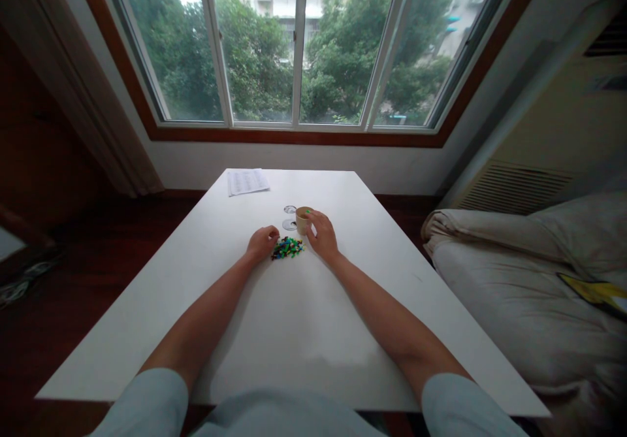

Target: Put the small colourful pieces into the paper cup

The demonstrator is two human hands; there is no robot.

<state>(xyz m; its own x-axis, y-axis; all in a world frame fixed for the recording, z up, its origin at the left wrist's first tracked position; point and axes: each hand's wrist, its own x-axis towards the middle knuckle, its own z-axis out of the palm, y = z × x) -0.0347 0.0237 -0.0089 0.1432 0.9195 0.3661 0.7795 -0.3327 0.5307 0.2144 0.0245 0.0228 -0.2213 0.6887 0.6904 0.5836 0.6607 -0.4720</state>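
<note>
A small pile of green, blue, black and yellow pieces (288, 247) lies on the white table (294, 332). Just left of the pile, my left hand (263, 240) rests with its fingers curled together; what they hold, if anything, is too small to tell. My right hand (322, 234) is at the right side of a tan cup (302, 220), its thumb and fingertips pinched over the rim around a tiny green piece (308, 211). Left of the cup are two round clear items, an upper one (290, 209) and a lower one (289, 225).
Printed sheets (248, 181) lie at the table's far left corner. Beyond the far edge are a wall and a window (294, 130). A covered couch (490, 260) with a yellow and black item (595, 292) stands to the right. A curtain (105, 97) hangs at the left.
</note>
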